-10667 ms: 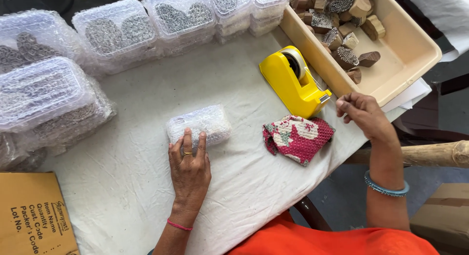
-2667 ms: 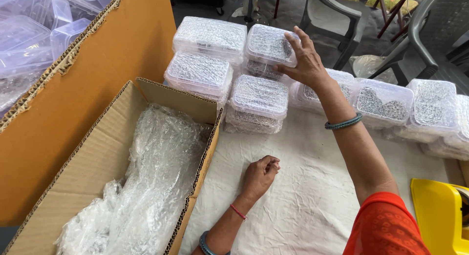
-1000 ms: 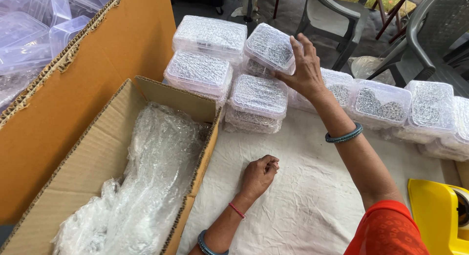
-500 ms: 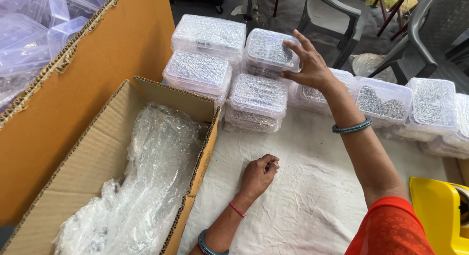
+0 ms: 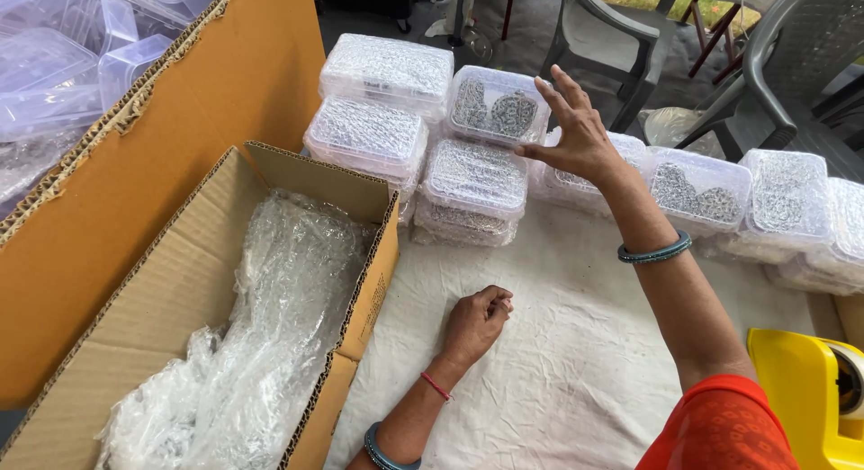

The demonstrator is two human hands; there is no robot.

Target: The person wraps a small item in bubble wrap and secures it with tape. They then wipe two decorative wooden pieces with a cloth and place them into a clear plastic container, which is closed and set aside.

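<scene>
Clear box (image 5: pixel 497 108) by right hand (image 5: pixel 576 135)

Open cardboard box (image 5: pixel 193 281) (bubble wrap (image 5: pixel 261 344) inside), yellow tape dispenser (image 5: pixel 805 398), grey chairs (image 5: pixel 621 38).

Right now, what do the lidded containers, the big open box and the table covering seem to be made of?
The containers look like thin clear plastic: glossy, contents show through. The open box looks like brown corrugated cardboard, fluting visible along its edges, lined with shiny clear bubble wrap. The covering seems to be off-white matte cloth, creased.
</scene>
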